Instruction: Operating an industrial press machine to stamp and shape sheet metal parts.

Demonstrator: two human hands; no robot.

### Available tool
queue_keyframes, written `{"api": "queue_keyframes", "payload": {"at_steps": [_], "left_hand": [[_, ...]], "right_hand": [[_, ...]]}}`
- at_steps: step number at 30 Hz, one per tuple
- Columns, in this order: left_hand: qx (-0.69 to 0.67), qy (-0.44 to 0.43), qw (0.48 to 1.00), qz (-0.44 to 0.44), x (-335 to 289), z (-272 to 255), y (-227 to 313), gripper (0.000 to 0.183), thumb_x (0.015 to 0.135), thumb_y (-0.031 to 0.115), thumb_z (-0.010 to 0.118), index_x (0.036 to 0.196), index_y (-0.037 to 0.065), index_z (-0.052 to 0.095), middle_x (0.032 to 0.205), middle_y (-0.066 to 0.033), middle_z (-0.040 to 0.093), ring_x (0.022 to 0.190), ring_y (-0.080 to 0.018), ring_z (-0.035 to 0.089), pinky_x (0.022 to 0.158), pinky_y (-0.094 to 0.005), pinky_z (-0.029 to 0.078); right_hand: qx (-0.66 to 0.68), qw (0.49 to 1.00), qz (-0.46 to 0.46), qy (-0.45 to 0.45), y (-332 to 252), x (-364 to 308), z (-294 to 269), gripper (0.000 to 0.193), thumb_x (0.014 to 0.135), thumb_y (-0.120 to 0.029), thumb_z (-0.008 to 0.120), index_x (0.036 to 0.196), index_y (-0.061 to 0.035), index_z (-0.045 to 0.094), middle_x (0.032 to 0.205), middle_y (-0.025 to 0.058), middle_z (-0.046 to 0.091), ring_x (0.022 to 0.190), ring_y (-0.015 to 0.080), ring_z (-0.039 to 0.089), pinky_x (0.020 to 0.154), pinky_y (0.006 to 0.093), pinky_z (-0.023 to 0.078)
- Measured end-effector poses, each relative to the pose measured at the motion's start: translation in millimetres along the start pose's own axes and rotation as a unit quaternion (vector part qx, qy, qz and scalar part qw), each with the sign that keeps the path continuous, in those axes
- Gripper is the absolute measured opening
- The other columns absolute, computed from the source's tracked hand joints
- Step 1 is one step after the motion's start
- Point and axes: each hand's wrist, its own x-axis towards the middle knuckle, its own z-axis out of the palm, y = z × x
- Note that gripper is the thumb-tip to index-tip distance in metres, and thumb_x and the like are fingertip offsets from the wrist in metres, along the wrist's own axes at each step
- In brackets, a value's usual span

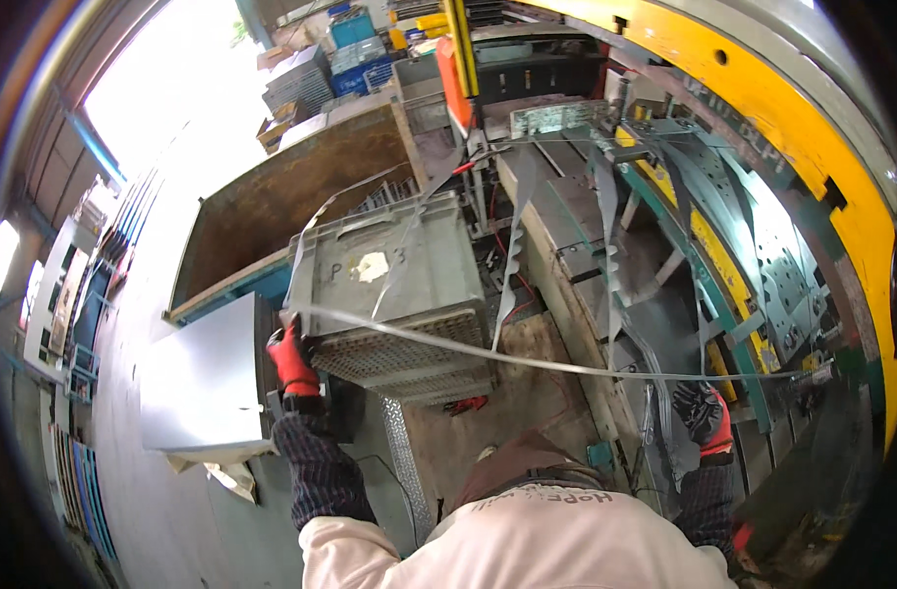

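My left hand (292,361), in a red glove, is closed at the near left corner of an upturned grey plastic crate (424,263). A long thin metal strip (448,344) starts at its fingertips and bows across the front of the crate to the right. On the right, my right hand (704,417), in a black and red glove, is closed around a bundle of hanging scrap metal strips (663,422), some with wavy edges. Other wavy-edged strips (518,240) hang between the crate and the press. Part of the right-hand fingers is hidden by the bundle.
A rusty open metal bin (301,187) stands behind the crate. To the left is a stack of shiny sheet metal (208,373). A yellow-framed press (812,108) with perforated plates (777,265) fills the right side. A yellow and black post (462,49) rises at the back.
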Motion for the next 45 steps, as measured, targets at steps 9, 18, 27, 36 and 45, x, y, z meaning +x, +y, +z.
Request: {"api": "queue_keyframes", "payload": {"at_steps": [9,18,27,36,45], "left_hand": [[0.506,0.11,0.722,0.459,1,44,58,0.063,0.064,0.035,0.059,0.12,0.02,0.034,0.121,-0.0222,0.027,0.107,-0.0355,0.032,0.09,-0.0381,0.027],[0.466,0.003,0.858,0.215,70,78,12,0.079,0.054,0.029,0.067,0.119,0.003,0.03,0.111,-0.0225,0.04,0.106,-0.0339,0.035,0.088,-0.036,0.029],[-0.182,-0.086,0.979,0.044,121,54,39,0.022,0.079,0.021,0.042,0.069,0.004,0.052,0.062,-0.0016,0.049,0.053,-0.0113,0.045,0.049,-0.0237,0.038],[-0.193,-0.271,0.943,-0.023,96,102,62,0.021,0.08,0.023,0.044,0.087,0.006,0.054,0.058,0.0053,0.046,0.038,-0.0027,0.035,0.034,-0.0154,0.029],[-0.111,-0.058,0.947,0.297,23,139,172,0.03,0.082,0.03,0.042,0.098,0.007,0.051,0.073,-0.0042,0.055,0.051,-0.0064,0.047,0.042,-0.0152,0.03]], "right_hand": [[0.124,0.985,-0.119,-0.033,-37,9,-47,0.036,0.078,-0.029,0.044,0.105,-0.0065,0.046,0.102,0.0099,0.05,0.093,0.0251,0.048,0.086,0.042,0.034],[0.037,0.96,-0.24,0.138,-49,20,-88,0.026,0.078,-0.026,0.043,0.091,-0.005,0.053,0.088,0.0082,0.057,0.078,0.0201,0.055,0.071,0.0342,0.045],[0.05,0.931,-0.281,0.226,-67,29,-52,0.03,0.077,-0.03,0.049,0.09,-0.0031,0.05,0.07,0.006,0.056,0.06,0.0175,0.055,0.057,0.0298,0.048],[0.022,0.939,-0.28,0.199,-62,18,-80,0.03,0.078,-0.026,0.045,0.095,-0.0021,0.048,0.072,0.0023,0.052,0.057,0.0096,0.048,0.05,0.0199,0.041],[0.038,0.95,-0.271,0.151,-44,13,-94,0.021,0.08,-0.021,0.042,0.091,-0.0042,0.049,0.072,0.0041,0.053,0.063,0.0154,0.051,0.063,0.0289,0.045]]}}
